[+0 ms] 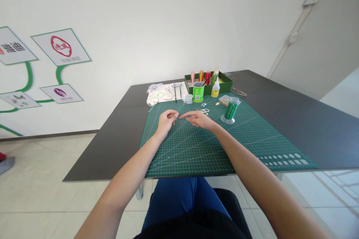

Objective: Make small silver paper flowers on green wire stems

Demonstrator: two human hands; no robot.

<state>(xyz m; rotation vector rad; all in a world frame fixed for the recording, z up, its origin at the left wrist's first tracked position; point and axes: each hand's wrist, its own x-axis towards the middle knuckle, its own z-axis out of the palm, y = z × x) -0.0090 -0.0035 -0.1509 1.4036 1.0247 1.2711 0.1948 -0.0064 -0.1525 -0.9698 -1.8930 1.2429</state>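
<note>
My left hand [167, 120] is closed in a pinch on a thin green stem [181, 108], which rises from the fingertips and tilts up to the right. Something pale sits near its far end, too small to make out. Close by on the right, my right hand [198, 118] has its index finger stretched toward the left fingertips, with the other fingers loosely bent. I see nothing held in it, and its thumb is mostly hidden. White-handled scissors [205, 111] lie just beyond the right hand. A spool of green thread [231, 109] stands farther right.
A green cutting mat [193, 157] covers part of the dark table [112, 134]. Toward the back are a green can [198, 93], a glue bottle [215, 89], a green box [226, 86] of thread spools, a small clear tub [189, 99] and a white sheet [161, 97] with pale pieces.
</note>
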